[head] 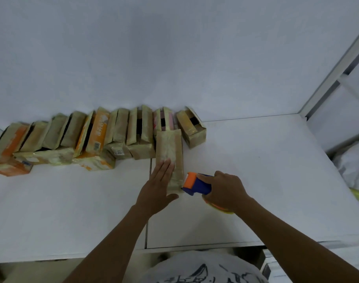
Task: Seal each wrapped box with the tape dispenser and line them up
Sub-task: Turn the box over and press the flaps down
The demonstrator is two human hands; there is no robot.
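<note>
A long paper-wrapped box (170,148) lies flat on the white table, end toward me. My left hand (157,186) rests on its near left part with straight fingers. My right hand (225,189) grips a blue and orange tape dispenser (196,183), whose orange head touches the box's near right corner. Behind, several wrapped boxes (117,129) stand leaning in a row against the wall, with more lying flat in front of them (43,156).
An open-ended wrapped box (191,127) sits tilted at the row's right end. The white table (266,170) has a seam down its middle and a front edge near my body. A metal frame (327,82) rises at the right, with white bagged material (352,166) beyond.
</note>
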